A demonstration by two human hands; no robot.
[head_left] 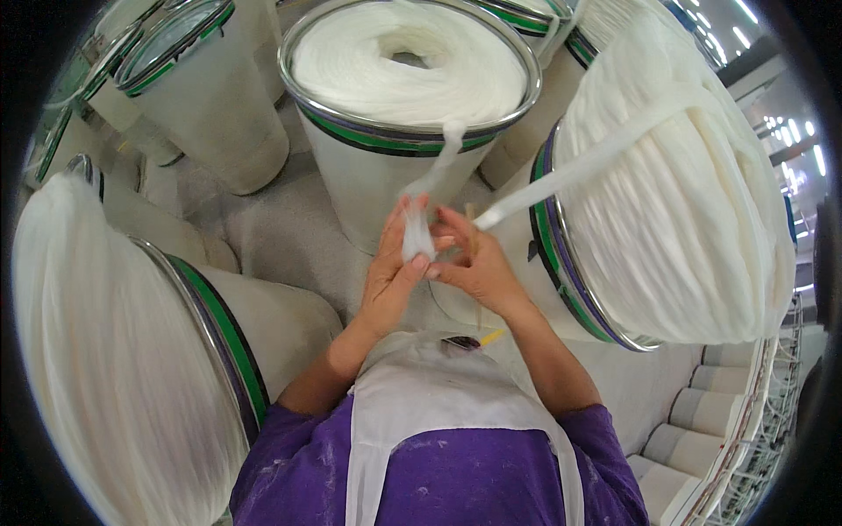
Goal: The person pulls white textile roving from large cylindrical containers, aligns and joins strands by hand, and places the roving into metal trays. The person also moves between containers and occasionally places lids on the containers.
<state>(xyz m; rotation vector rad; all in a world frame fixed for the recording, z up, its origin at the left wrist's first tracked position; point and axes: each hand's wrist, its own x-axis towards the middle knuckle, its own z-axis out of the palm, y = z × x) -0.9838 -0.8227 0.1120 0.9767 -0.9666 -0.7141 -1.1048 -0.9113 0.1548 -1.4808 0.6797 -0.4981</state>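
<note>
In front of my apron both hands meet, fingertips close together. A white fibre sliver [418,238] hangs down from the middle can and lies spread over the fingers of my left hand [386,279]; the thumb presses on its lower end. My right hand [481,270] is curled beside it, thumb and fingers pinched near the left thumb. A second white sliver [561,177] runs from the right can to the back of my right hand, where its end is hidden behind the fingers. The middle can [351,158] is full of coiled sliver [342,66].
On the right stands a can [500,294] heaped with sliver [667,219], on the left another can [285,320] with a tall white heap [114,351]. A further can [210,123] stands at the back left. Rows of pale cylinders [693,425] line the lower right.
</note>
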